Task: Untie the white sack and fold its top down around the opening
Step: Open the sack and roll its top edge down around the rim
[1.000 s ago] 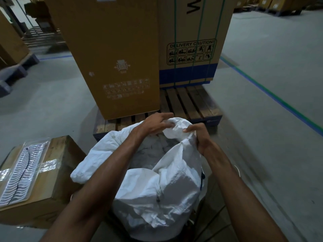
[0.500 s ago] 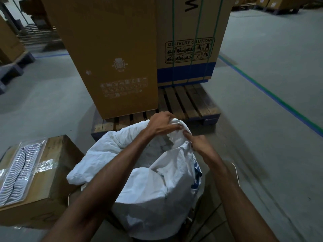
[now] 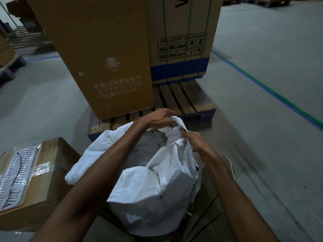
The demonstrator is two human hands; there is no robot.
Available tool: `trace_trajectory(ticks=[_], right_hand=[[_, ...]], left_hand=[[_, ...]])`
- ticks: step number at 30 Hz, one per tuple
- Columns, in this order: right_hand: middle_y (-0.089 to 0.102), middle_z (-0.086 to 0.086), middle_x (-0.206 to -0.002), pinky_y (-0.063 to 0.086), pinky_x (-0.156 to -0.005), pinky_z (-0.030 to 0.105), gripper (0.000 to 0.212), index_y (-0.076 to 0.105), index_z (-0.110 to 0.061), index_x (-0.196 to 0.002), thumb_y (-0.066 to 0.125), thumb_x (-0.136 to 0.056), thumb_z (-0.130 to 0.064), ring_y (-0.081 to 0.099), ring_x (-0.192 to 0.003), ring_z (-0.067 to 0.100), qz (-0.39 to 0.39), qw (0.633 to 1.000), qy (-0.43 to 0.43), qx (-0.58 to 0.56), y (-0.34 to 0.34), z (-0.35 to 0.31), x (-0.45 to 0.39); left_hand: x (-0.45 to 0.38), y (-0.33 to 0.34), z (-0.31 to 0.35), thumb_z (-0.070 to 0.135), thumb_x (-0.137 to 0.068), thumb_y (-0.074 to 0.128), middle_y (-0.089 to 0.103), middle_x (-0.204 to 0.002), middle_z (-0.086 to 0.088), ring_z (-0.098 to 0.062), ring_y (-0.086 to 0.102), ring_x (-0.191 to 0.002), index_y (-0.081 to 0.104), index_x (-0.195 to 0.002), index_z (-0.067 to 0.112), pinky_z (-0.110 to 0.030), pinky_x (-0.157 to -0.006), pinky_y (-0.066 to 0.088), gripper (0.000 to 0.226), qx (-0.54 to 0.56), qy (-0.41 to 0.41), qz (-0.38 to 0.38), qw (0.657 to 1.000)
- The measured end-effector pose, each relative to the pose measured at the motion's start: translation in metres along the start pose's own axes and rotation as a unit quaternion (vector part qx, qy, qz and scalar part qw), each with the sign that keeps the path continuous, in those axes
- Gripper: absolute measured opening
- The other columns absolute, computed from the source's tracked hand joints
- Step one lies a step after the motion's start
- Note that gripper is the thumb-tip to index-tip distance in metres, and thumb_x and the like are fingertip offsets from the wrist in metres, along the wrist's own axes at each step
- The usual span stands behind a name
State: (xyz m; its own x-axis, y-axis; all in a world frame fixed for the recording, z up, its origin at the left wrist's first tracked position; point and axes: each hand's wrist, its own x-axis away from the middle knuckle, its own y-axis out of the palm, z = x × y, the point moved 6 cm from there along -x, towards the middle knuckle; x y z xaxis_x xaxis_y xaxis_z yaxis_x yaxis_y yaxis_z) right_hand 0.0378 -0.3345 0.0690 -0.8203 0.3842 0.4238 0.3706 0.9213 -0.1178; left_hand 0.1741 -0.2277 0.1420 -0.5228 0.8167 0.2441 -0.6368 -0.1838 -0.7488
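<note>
A white woven sack (image 3: pixel 153 193) stands on the floor right in front of me, its mouth partly open and its top fabric bunched up at the far edge. My left hand (image 3: pixel 157 119) reaches across the opening and grips the bunched top edge from the far side. My right hand (image 3: pixel 195 142) pinches the same bunch of fabric from the near right. The two hands are close together, a short way apart on the fabric. A loose flap of the sack hangs out to the left. What lies inside the sack is dark and unclear.
A cardboard box (image 3: pixel 52 173) with a plastic blister tray (image 3: pixel 15 175) on top sits at my left. Ahead, a wooden pallet (image 3: pixel 185 100) carries two tall cartons (image 3: pixel 97 55). A blue-green line (image 3: pixel 272 93) runs across the concrete floor on the right.
Both hands stayed on the bunched top edge, working it between the fingers. My right hand slid lower and turned, now pinching from beneath. The camera drifted slightly forward.
</note>
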Motion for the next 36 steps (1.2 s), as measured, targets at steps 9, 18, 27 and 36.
trace_trajectory(ticks=[9, 18, 27, 36], right_hand=[[0.076, 0.018, -0.098, 0.055, -0.071, 0.041, 0.038, 0.073, 0.001, -0.105, 0.069, -0.095, -0.035, 0.073, -0.085, 0.031, 0.027, 0.986, 0.063, -0.15, 0.01, -0.013, -0.008], [0.068, 0.012, -0.085, 0.055, -0.064, 0.036, 0.029, 0.06, -0.007, -0.096, 0.046, -0.106, -0.03, 0.069, -0.071, 0.028, -0.01, 0.906, 0.053, -0.419, 0.046, -0.043, 0.002], [0.053, 0.021, -0.14, 0.059, -0.086, 0.044, 0.101, 0.033, -0.018, -0.147, 0.089, -0.066, -0.038, 0.06, -0.122, 0.042, 0.043, 0.962, -0.131, -0.234, 0.039, -0.011, 0.012], [0.059, 0.015, -0.135, 0.037, -0.111, 0.056, 0.045, 0.068, -0.018, -0.122, 0.067, -0.078, -0.013, 0.049, -0.132, 0.037, 0.147, 0.616, -0.605, 0.483, 0.064, -0.049, 0.041]], left_hand=[[0.065, 0.016, 0.012, 0.066, -0.088, 0.06, 0.049, -0.125, 0.001, -0.018, 0.048, -0.118, 0.049, -0.133, 0.035, -0.048, -0.1, 0.048, 0.056, 0.019, 0.017, 0.273, 0.962], [0.127, 0.075, -0.021, 0.016, -0.067, 0.076, 0.059, -0.12, 0.003, -0.014, 0.063, -0.099, 0.043, -0.139, 0.029, -0.039, -0.076, 0.06, 0.08, -0.006, 0.007, 0.322, 0.947], [0.13, 0.039, -0.039, -0.015, -0.067, 0.064, 0.058, -0.081, -0.006, -0.022, 0.055, -0.068, 0.061, -0.079, 0.011, -0.036, -0.051, 0.051, 0.028, -0.117, 0.097, 0.453, 0.878], [0.128, 0.014, -0.044, -0.015, -0.069, 0.058, 0.064, -0.088, -0.005, -0.023, 0.061, -0.076, 0.06, -0.087, 0.014, -0.041, -0.059, 0.054, 0.034, -0.136, 0.183, 0.37, 0.901]])
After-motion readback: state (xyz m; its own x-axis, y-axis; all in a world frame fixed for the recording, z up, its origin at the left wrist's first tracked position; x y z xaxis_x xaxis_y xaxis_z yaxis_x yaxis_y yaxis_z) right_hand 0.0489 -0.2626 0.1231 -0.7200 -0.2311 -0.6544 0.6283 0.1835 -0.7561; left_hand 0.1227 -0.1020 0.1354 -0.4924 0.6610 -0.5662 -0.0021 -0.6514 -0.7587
